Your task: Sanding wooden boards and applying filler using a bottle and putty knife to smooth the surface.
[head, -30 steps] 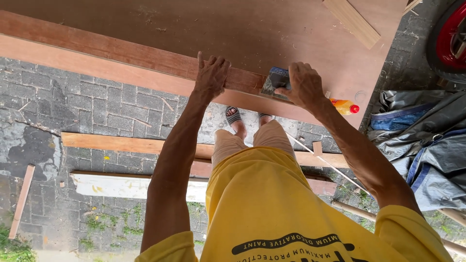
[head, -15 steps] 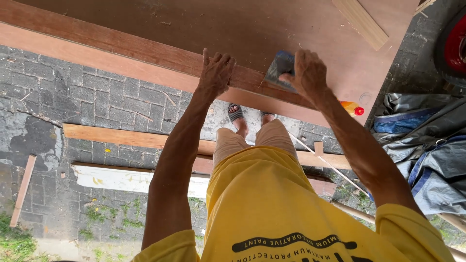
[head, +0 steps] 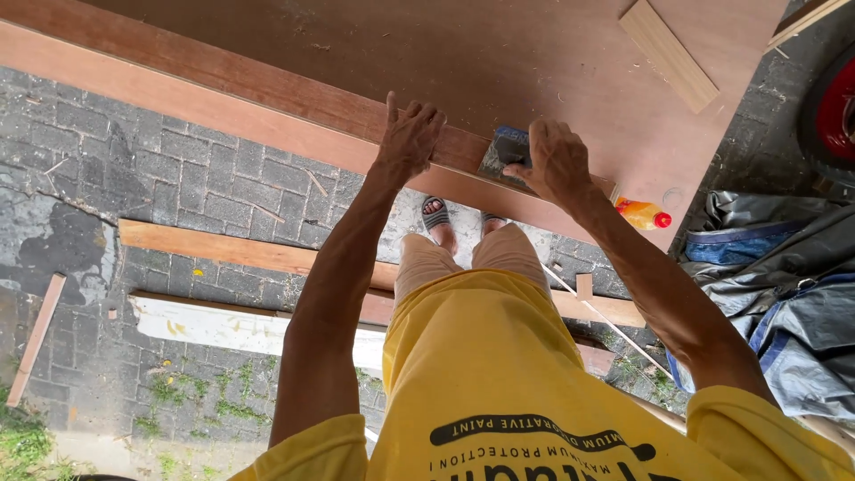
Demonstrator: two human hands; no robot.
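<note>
A large brown wooden panel (head: 499, 62) with a reddish plank edge (head: 223, 80) lies in front of me, raised above the paving. My left hand (head: 410, 135) rests flat on the plank edge, fingers spread, holding nothing. My right hand (head: 557, 160) grips a blue sanding block (head: 509, 145) with grey abrasive paper under it, pressed on the plank edge just right of my left hand. Below the panel's edge I see my sandalled feet (head: 436, 216).
A yellow bottle with a red cap (head: 643, 214) lies by the panel's near right edge. A pale wood strip (head: 668, 53) rests on the panel. Loose boards (head: 232, 249) lie on the brick paving. Grey and blue tarpaulin (head: 784, 285) is heaped at right, beside a red wheel (head: 837, 111).
My right hand has slid the sanding block a little up across the plank edge. My left hand has stayed pressed on the plank.
</note>
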